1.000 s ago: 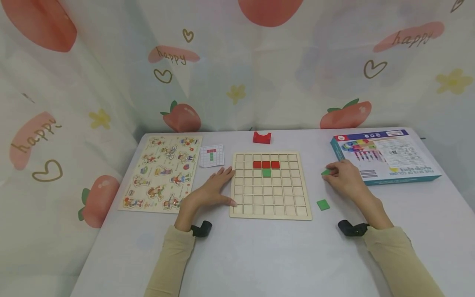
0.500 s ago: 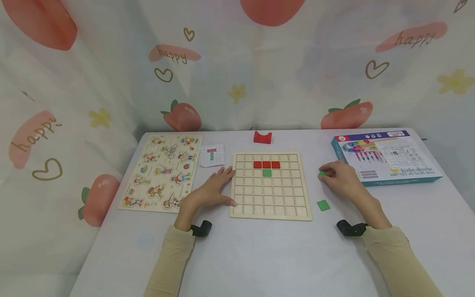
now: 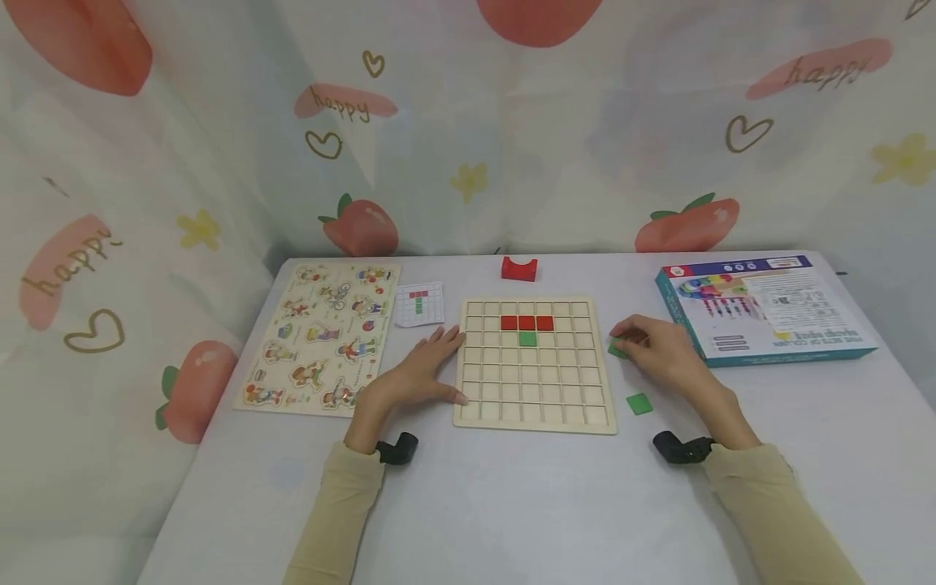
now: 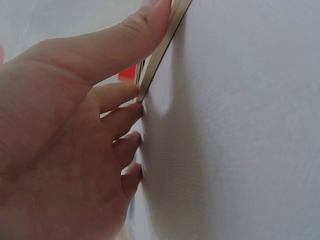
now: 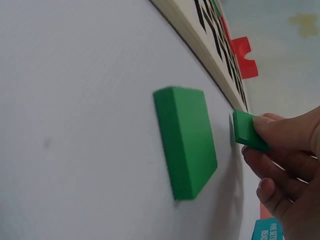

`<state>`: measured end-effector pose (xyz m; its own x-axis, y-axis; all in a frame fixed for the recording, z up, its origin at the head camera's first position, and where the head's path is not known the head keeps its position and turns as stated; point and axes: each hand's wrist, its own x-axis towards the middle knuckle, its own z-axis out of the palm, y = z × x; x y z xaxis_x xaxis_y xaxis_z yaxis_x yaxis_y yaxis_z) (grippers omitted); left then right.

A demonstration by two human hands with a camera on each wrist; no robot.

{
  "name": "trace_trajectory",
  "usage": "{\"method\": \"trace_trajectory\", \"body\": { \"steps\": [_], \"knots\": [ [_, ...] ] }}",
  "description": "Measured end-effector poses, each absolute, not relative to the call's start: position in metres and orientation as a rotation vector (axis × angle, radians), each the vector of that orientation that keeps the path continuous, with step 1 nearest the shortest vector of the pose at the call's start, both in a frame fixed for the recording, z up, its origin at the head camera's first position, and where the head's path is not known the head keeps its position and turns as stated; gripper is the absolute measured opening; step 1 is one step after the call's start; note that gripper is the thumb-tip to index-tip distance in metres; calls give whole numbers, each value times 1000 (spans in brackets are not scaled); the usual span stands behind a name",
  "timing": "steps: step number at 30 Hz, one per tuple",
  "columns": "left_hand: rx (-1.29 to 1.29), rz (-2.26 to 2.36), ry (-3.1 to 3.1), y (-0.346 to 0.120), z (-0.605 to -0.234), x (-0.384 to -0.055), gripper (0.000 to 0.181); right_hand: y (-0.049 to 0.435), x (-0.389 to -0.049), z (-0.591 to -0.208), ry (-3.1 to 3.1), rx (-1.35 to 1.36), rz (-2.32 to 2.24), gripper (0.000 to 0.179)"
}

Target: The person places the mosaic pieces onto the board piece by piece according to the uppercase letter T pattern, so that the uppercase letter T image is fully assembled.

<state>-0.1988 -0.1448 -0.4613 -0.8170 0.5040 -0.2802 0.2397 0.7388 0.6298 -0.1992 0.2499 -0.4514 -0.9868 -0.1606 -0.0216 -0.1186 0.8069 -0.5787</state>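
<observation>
A wooden grid board lies mid-table, with three red square tiles in a row and one green tile under the middle one. My left hand rests at the board's left edge, thumb and fingers spread. In the left wrist view, the thumb touches the board's edge. My right hand pinches a green square tile between thumb and fingers, just right of the board. Another green tile lies flat on the table, nearer to me than that hand.
A small card printed with a red and green grid pattern lies left of the board. Beside it is a picture puzzle board. A red notched block stands behind the grid board, and a flat box lies at the right.
My right hand has moved left with the pinched green tile, from near the box toward the grid board's right edge. The left hand stays at the board's left edge.
</observation>
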Motion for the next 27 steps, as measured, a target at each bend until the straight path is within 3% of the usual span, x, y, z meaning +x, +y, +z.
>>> {"method": "trace_trajectory", "body": {
  "steps": [27],
  "knots": [
    [607,819,2494,-147,-464,-201,107,181,-201,-450,2696,-351,-1229,33]
  ]
}}
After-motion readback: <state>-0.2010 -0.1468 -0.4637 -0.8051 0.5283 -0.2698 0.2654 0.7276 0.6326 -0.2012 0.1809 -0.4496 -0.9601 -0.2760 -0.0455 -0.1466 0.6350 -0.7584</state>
